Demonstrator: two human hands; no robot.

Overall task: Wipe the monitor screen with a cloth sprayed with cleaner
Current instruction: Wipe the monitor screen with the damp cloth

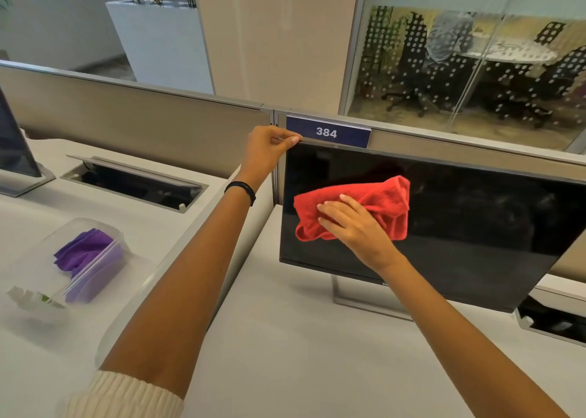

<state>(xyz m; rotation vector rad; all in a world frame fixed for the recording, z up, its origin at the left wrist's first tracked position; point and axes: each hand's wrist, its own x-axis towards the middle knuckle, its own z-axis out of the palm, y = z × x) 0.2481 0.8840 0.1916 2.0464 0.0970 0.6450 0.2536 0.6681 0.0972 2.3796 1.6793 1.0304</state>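
Observation:
A black monitor (469,227) stands on the white desk, its screen dark. My left hand (269,151) pinches the screen's top left corner between thumb and fingers. A crumpled red cloth (380,202) lies flat against the left half of the screen. My right hand (352,227) presses on the cloth with its fingers spread and fairly straight. At the far left, a spray bottle head (31,298) shows blurred near the desk's edge.
A clear plastic tub (104,265) holding purple cloths sits on the left desk. An open cable tray (133,180) lies behind it, and a second monitor (16,151) stands at the far left. A grey partition (142,122) with a "384" sign (328,131) runs behind the screen.

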